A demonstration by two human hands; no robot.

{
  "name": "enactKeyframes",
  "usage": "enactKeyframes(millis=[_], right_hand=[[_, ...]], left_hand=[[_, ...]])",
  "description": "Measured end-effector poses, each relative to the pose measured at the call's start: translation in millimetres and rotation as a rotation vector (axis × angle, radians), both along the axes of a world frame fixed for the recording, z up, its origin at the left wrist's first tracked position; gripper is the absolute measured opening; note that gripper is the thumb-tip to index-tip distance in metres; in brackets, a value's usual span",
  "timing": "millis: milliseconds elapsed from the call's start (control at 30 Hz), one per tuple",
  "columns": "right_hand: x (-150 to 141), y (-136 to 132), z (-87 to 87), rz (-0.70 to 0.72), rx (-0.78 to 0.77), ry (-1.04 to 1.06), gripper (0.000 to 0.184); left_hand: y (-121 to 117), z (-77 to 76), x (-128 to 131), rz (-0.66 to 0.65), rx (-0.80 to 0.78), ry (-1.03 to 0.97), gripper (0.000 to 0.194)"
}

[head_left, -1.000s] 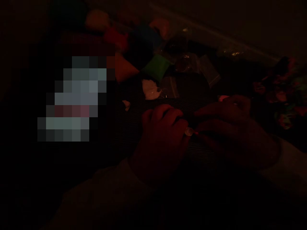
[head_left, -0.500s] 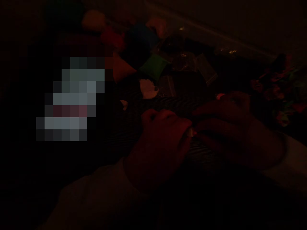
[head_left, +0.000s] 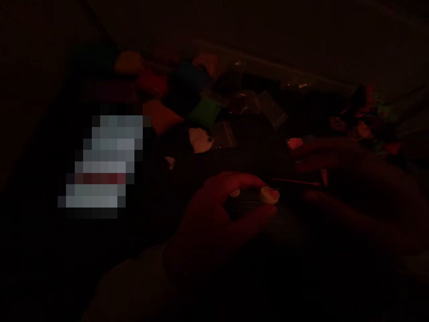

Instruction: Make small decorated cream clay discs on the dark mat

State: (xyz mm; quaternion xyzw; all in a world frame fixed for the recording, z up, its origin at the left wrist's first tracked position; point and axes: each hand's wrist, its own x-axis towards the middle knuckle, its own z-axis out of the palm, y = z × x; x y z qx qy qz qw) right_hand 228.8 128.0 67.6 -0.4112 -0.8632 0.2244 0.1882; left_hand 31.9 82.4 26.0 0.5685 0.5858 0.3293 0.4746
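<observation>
The scene is very dark. My left hand (head_left: 208, 214) pinches a small pale lump with pink on it (head_left: 270, 195), perhaps modelling clay, between thumb and index finger. A small round whitish bit (head_left: 235, 193) shows under its curled fingers. My right hand (head_left: 362, 179) is apart from the lump, its thumb and fingers spread and slightly blurred. In the gap between its fingers and thumb I see a thin reddish stick (head_left: 295, 181) and a small pale piece (head_left: 324, 177). A pink lump (head_left: 295, 143) lies just beyond the right fingertips.
A pale lump (head_left: 200, 140) and a smaller scrap (head_left: 170, 162) lie on the dark ridged surface (head_left: 248, 158). Behind them are an orange packet (head_left: 162, 117), a green packet (head_left: 205, 112) and clear bags (head_left: 273, 109). A pixelated bright panel (head_left: 103, 165) is left; flower-like coloured things (head_left: 363, 129) are right.
My right hand has drawn away to the right from the left hand and opened. The lump in my left fingers now shows more fully. The view has tilted, shifting the background down.
</observation>
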Motion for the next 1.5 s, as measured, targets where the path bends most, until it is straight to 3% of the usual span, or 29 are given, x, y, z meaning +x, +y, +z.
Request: enactKeyframes(millis=[100,233,700,967,1100,1300,1500], right_hand=[[-0.4,-12.5,4.3,-0.147,-0.065,0.135,0.019],[-4.7,-29.6,5.6,-0.229,-0.125,0.25,0.019],[-15.9,-96.9,-6.0,-0.421,-0.172,0.627,0.011],[-22.6,-129.7,-10.0,-0.347,-0.273,0.807,0.01],[-18.5,-134.2,-6.1,-0.396,-0.201,0.822,0.008],[-4.5,-127.5,-3.4,-0.336,0.039,0.574,0.02],[-5.8,-120.0,-11.2,-0.272,0.149,0.432,0.024]], left_hand=[[0.7,9.4,0.4,0.003,-0.101,-0.139,0.02],[-1.7,17.2,3.5,0.027,-0.166,-0.232,0.021],[-44.9,27.5,17.1,0.015,0.035,-0.264,0.027],[-73.7,39.4,19.5,-0.032,0.092,-0.324,0.027],[-79.3,41.2,18.9,-0.061,0.215,-0.187,0.027],[-77.7,32.7,18.7,-0.043,0.558,0.351,0.025],[-73.4,27.3,19.8,-0.104,0.682,0.493,0.021]])
